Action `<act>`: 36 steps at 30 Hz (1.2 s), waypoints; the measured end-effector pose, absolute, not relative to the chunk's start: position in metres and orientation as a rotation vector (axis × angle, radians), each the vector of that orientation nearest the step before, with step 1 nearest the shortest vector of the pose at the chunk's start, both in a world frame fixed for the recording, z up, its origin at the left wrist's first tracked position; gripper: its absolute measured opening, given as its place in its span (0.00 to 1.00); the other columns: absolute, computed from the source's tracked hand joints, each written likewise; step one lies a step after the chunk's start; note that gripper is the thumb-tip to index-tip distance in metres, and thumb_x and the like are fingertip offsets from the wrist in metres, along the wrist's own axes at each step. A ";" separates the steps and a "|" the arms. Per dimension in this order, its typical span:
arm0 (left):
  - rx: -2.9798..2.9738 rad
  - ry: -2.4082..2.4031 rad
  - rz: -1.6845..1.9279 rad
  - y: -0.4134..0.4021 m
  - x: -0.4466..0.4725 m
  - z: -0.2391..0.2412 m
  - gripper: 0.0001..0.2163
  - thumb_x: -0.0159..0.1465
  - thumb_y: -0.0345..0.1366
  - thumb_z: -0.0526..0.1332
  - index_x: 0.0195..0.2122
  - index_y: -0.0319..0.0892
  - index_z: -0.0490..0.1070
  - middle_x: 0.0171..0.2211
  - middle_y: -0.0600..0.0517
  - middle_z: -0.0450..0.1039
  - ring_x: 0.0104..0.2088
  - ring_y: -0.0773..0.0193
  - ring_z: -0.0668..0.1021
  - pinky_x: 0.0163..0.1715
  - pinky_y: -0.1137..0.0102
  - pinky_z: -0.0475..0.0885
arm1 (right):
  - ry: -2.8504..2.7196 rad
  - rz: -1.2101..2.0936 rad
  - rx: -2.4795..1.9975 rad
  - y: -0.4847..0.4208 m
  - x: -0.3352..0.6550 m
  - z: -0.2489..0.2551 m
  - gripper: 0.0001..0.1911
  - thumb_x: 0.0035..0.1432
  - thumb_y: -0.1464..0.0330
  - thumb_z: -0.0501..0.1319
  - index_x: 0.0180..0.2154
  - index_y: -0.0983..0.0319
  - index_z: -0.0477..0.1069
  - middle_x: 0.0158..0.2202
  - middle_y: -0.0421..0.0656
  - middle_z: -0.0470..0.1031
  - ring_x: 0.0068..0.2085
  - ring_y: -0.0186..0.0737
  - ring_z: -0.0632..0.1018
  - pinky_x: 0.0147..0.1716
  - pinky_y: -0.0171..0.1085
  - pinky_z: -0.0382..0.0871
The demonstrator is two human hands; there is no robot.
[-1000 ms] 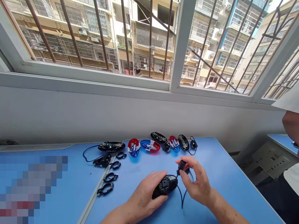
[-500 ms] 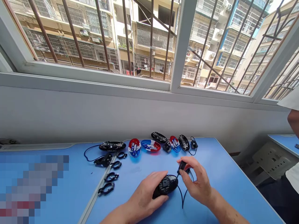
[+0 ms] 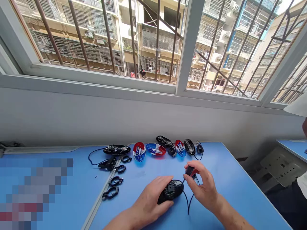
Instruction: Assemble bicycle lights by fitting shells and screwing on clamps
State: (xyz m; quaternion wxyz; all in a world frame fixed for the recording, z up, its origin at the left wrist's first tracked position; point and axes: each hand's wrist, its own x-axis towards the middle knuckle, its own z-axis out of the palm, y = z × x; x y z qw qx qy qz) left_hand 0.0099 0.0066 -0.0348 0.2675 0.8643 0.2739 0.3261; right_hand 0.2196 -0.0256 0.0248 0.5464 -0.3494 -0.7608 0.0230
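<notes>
My left hand (image 3: pixel 153 198) is closed round the sides of a black oval housing (image 3: pixel 171 190), held low over the blue table. A raised square shows on the housing's upper face. To its right, my right hand (image 3: pixel 202 183) pinches a small black block (image 3: pixel 189 170) between thumb and fingertips. A thin black cable (image 3: pixel 188 204) runs from the housing's right end and hangs in a loop below the right hand. Behind the right fingers, another dark part is mostly hidden.
Along the back lie black oval shells (image 3: pixel 117 149), red-and-blue clear covers (image 3: pixel 139 151) and a small black part on a cable (image 3: pixel 200 148). Left of my hands are several black ring clamps (image 3: pixel 110 193) and a black switch-like part (image 3: pixel 107 164). A person's white sleeve (image 3: pixel 297 105) shows at right.
The small black block has tilted slightly in my right fingers. My left hand keeps its hold on the housing. The whole view has shifted a little.
</notes>
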 end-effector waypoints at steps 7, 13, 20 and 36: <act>2.355 0.732 0.904 0.006 0.010 -0.033 0.30 0.53 0.27 0.62 0.57 0.49 0.59 0.51 0.50 0.73 0.47 0.54 0.75 0.48 0.62 0.70 | -1.834 0.132 -0.844 -0.031 0.219 0.024 0.26 0.59 0.79 0.53 0.57 0.57 0.57 0.46 0.47 0.74 0.42 0.39 0.77 0.36 0.37 0.75; 2.360 0.744 0.897 0.006 0.011 -0.031 0.28 0.54 0.28 0.61 0.57 0.48 0.60 0.50 0.48 0.73 0.47 0.52 0.75 0.48 0.61 0.71 | -1.867 0.131 -0.851 -0.033 0.220 0.030 0.23 0.60 0.77 0.54 0.55 0.57 0.59 0.47 0.48 0.74 0.42 0.40 0.77 0.36 0.39 0.76; 2.356 0.751 0.912 0.005 0.010 -0.034 0.28 0.54 0.29 0.61 0.57 0.49 0.61 0.50 0.49 0.73 0.46 0.53 0.75 0.47 0.61 0.71 | -1.873 0.055 -0.788 -0.027 0.220 0.031 0.23 0.61 0.75 0.57 0.57 0.55 0.61 0.41 0.46 0.72 0.37 0.39 0.75 0.28 0.36 0.74; 2.342 0.753 0.879 0.004 0.010 -0.027 0.27 0.53 0.27 0.62 0.55 0.47 0.61 0.50 0.49 0.73 0.46 0.53 0.75 0.48 0.61 0.71 | -1.850 0.044 -0.810 -0.027 0.217 0.029 0.22 0.61 0.74 0.57 0.55 0.54 0.60 0.41 0.45 0.73 0.35 0.38 0.74 0.27 0.35 0.74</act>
